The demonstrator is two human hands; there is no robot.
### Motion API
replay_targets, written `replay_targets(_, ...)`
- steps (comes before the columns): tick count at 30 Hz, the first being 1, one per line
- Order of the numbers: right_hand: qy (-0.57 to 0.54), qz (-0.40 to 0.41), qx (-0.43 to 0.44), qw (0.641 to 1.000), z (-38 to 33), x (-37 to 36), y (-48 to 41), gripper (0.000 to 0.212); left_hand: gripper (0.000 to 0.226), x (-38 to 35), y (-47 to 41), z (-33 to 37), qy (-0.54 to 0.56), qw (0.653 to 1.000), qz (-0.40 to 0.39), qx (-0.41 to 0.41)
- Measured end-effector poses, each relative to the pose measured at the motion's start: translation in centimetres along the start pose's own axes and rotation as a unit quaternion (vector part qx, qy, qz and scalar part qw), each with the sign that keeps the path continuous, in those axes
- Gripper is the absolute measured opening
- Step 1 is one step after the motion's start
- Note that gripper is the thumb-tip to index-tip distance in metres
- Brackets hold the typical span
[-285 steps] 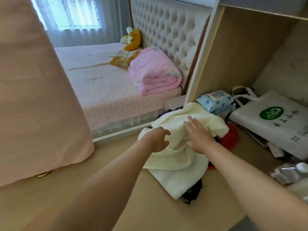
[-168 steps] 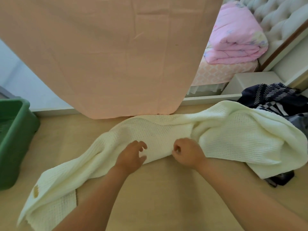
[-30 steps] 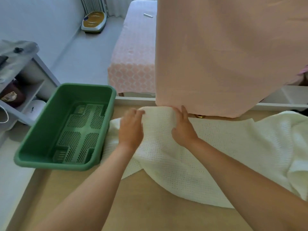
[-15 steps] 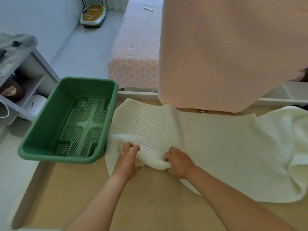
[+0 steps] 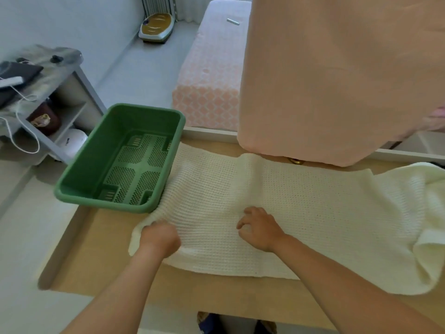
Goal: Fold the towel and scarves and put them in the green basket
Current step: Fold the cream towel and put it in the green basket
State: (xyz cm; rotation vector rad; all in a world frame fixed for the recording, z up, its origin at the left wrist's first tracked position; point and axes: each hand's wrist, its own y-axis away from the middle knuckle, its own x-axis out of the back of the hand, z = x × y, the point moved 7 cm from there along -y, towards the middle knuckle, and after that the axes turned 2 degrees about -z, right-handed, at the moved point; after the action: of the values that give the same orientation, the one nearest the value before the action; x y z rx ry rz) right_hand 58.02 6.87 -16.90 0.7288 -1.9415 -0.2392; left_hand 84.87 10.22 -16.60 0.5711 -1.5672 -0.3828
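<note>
A cream waffle-knit towel [image 5: 305,208] lies spread flat across the wooden platform [image 5: 96,239]; its right end is still bunched up. The towel's left edge touches the green basket [image 5: 79,174], which holds nothing. My left hand [image 5: 160,239] grips the towel's near left corner, where the cloth puckers. My right hand [image 5: 261,229] sits on the towel's middle near part with its fingers curled, pinching the fabric. No scarves are in view.
A large pink cloth [image 5: 337,80] hangs over the platform's far side, above the towel. A bed with a pink patterned cover [image 5: 212,80] lies beyond. A grey shelf unit [image 5: 55,100] with cables stands to the left of the basket.
The towel went from a heap at the right to spread out beside the basket. In the last half second my left hand slid left to the corner and pulled it toward me.
</note>
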Motion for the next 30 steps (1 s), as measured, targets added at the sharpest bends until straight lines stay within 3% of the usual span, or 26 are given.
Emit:
replay_targets(1, 0.010, -0.005, 0.003, 1.000, -0.4, -0.5, 0.0, 0.039, 0.030, -0.5, 0.2, -0.5, 0.028, 0.998, -0.051, 0.029)
replay_targets(3, 0.043, -0.034, -0.004, 0.998, -0.7, -1.9, 0.1, 0.056, 0.027, -0.7, 0.2, -0.6, 0.094, 0.992, -0.072, 0.043)
replay_targets(6, 0.066, -0.089, -0.029, 0.993, -0.7, -3.6, 0.5, 0.067, 0.022, 0.5, 0.1, -0.8, 0.126, 0.990, 0.042, 0.055)
replay_targets(8, 0.110, -0.059, -0.023, 0.992, -1.0, -3.3, 0.5, 0.057, 0.025, 0.4, 0.1, -1.1, 0.150, 0.981, 0.093, 0.083)
replay_targets(11, 0.200, -0.011, -0.019, 0.980, -2.2, -2.0, -0.4, 0.043, 0.041, -0.6, 0.5, -2.3, 0.211, 0.960, 0.098, 0.155)
replay_targets(16, 0.186, 0.122, 0.069, 0.972, -7.7, 1.0, -5.0, 0.025, 0.049, -1.9, -0.2, -4.6, 0.309, 0.928, 0.091, 0.186)
replay_targets(19, 0.202, 0.130, 0.122, 0.963, -11.6, 1.4, -8.3, 0.035, 0.036, -2.0, -0.9, -5.5, 0.280, 0.942, 0.062, 0.172)
replay_targets(23, 0.202, 0.036, 0.108, 0.973, -14.7, 0.2, -12.3, 0.059, 0.032, -2.2, -1.3, -4.8, 0.278, 0.955, -0.014, 0.107)
replay_targets(27, 0.228, -0.039, 0.070, 0.970, -14.7, -1.8, -13.6, 0.097, 0.039, -1.6, -0.5, -2.5, 0.424, 0.905, -0.048, -0.007)
replay_targets(29, 0.246, -0.030, 0.086, 0.965, -14.5, -2.3, -13.4, 0.087, 0.049, -1.2, -0.1, -1.7, 0.465, 0.882, -0.058, -0.043)
replay_targets(30, 0.251, -0.014, 0.098, 0.963, -14.4, -2.2, -13.2, 0.068, 0.055, -0.9, 0.0, -1.4, 0.468, 0.880, -0.060, -0.058)
